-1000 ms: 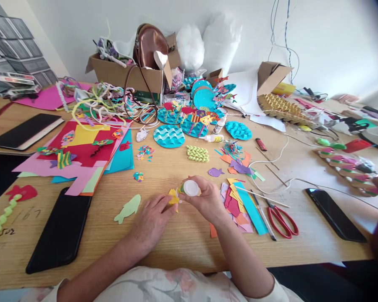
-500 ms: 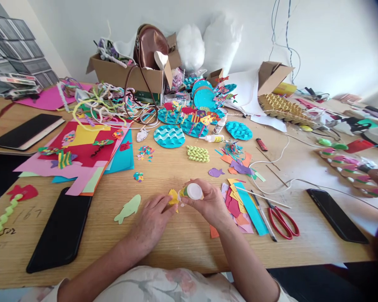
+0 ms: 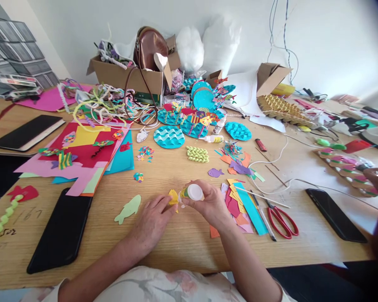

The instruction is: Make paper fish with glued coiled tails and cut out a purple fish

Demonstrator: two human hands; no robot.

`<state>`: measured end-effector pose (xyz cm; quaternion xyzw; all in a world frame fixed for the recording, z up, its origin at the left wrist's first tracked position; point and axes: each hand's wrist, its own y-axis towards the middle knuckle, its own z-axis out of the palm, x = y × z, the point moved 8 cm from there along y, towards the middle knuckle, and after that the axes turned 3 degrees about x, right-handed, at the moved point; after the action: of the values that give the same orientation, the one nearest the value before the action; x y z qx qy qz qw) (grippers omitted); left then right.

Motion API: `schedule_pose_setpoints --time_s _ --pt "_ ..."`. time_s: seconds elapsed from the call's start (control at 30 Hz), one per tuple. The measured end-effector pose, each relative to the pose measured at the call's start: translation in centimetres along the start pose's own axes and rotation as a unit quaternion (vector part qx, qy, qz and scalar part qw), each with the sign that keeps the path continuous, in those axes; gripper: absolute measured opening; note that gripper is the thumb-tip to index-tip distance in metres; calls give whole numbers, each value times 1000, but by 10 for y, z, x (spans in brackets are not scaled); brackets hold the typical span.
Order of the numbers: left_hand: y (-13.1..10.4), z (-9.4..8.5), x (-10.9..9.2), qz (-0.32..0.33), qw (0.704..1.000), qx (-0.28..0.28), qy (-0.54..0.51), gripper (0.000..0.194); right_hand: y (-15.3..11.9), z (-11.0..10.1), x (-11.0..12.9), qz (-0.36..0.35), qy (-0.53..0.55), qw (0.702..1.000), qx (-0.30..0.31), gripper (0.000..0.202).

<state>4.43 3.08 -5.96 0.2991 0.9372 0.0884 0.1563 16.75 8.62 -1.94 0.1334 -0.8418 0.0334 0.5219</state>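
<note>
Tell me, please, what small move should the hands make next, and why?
Perhaps the right hand should ease the small bottle slightly toward the yellow paper cutout: the bottle is tipped close beside it, and the left hand's fingers rest on the cutout.

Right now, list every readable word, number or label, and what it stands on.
"502", handwritten on the tabletop.
Handwriting just above it: unclear.
Bottle in the right hand: label too small.
White bottles behind: labels too small.
Stacked boxes, far left: any print too blurred.
</note>
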Motion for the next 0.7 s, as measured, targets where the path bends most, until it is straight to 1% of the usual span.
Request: schedule_pose_setpoints --time_s 0.13,0.27,0.4,0.47,0.57,0.7 --pt "0 1 0 -3 1000 4 -7 31 2 0 2 -8 3 1000 -12 20" --pt "0 1 0 0 1000 2 -6 31 3 3 4 -13 10 1000 2 20" --pt "0 -2 -1 7 1000 -12 2 30 3 2 3 -9 19 1000 -4 20" --pt "0 -3 -1 9 1000 -15 8 27 3 4 5 -14 21 1000 8 20" --pt "0 -2 -2 8 1000 -8 7 27 3 5 6 -14 27 999 20 20" --pt "0 0 0 5 1000 0 2 29 3 3 5 -13 20 1000 6 23"
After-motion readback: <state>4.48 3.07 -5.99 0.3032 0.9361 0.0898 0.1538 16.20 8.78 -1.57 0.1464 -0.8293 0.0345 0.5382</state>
